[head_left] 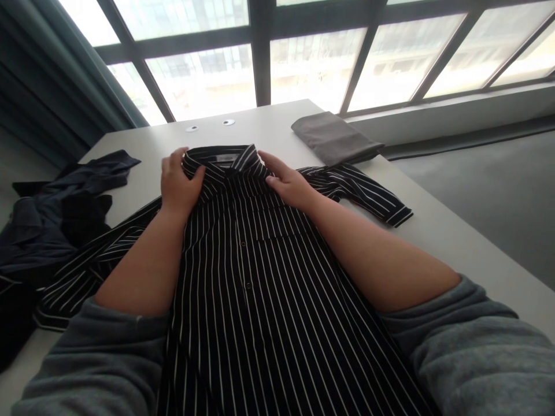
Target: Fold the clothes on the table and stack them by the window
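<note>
A black shirt with thin white stripes (277, 277) lies front side up, its collar towards the window and its hem running out of view at the bottom. Buttons run down its middle, and a pale label shows inside the collar (226, 158). My left hand (178, 182) grips the shirt at the left side of the collar, thumb in front and fingers behind. On the other side, my right hand (288, 180) holds the cloth by the right shoulder, its thumb on top. Both sleeves spread outward, the left one partly behind my forearm.
The shirt rests on a white table (459, 260). A folded grey cloth (333, 137) sits at the far right edge. Dark crumpled clothes (47, 214) lie on the left. Two small round discs (228, 122) are near the far edge, before a window and a curtain (65, 75).
</note>
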Motion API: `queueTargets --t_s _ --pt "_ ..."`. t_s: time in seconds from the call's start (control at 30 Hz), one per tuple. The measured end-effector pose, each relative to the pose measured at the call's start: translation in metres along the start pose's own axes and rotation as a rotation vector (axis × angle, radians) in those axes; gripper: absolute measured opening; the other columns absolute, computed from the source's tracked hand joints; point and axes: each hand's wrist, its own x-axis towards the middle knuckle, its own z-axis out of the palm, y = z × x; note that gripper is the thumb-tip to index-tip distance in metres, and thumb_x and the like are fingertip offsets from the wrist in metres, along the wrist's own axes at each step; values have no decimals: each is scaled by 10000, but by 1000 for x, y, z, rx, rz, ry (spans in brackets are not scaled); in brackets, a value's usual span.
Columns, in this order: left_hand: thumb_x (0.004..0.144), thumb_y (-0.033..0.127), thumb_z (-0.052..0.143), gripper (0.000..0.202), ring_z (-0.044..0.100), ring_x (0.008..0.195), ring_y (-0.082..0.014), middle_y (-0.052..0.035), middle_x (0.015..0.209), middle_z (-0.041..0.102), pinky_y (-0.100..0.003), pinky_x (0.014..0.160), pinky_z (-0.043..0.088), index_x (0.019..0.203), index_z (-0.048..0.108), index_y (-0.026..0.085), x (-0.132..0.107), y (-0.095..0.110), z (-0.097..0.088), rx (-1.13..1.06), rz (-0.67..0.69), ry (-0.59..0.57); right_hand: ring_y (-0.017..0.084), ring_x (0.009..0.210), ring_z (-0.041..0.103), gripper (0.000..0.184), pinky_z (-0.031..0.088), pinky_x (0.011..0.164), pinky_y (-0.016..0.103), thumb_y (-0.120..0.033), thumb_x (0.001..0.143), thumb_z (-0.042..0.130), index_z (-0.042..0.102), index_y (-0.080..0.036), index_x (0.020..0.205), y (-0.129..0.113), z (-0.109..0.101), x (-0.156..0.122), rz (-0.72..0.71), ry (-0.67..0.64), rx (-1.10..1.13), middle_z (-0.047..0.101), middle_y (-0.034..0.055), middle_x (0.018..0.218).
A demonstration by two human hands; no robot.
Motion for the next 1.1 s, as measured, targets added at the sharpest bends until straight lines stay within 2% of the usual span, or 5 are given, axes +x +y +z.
queueTargets --t_s 0.2,0.4,0.83,0.97,1.1 --pt "951 515 583 577 466 1432 -506 -213 1517 546 -751 1136 387 1468 585 259 -5 -2 23 189 -34 -221 321 1557 401 506 324 1294 558 -282 976 658 651 -228 1479 11 8 -6 -15 -397 -239 502 132 1632" --pt "982 633 403 707 317 1590 -422 -169 1717 377 -730 1234 251 1575 518 266 -9 -17 57 289 -65 -552 316 1584 361 534 259 1318 537 -389 1026 637 599 -250 1541 17 12 -4 -5 -462 -394 435 112 1686" --pt "1038 631 200 745 171 1656 -323 -20 1802 163 -613 1319 155 1713 262 322 5 -7 63 412 -41 -659 344 1609 300 603 230 1316 553 -537 1089 453 482 -270 1629 7 28 2 75 -449 -631 340 88 1739" --pt "1002 672 301 753 292 1594 -424 -56 1768 293 -671 1225 306 1665 399 328 25 3 69 469 -132 -649 329 1418 555 498 403 1225 436 -436 1086 474 660 -145 1445 -7 28 44 58 -333 -645 601 185 1509" --pt "1025 626 242 747 249 1618 -376 -87 1768 293 -622 1253 282 1656 421 268 34 -2 83 469 -152 -550 332 1507 461 600 339 1263 418 -401 1094 445 485 -80 1600 -5 48 101 112 -211 -651 504 228 1598"
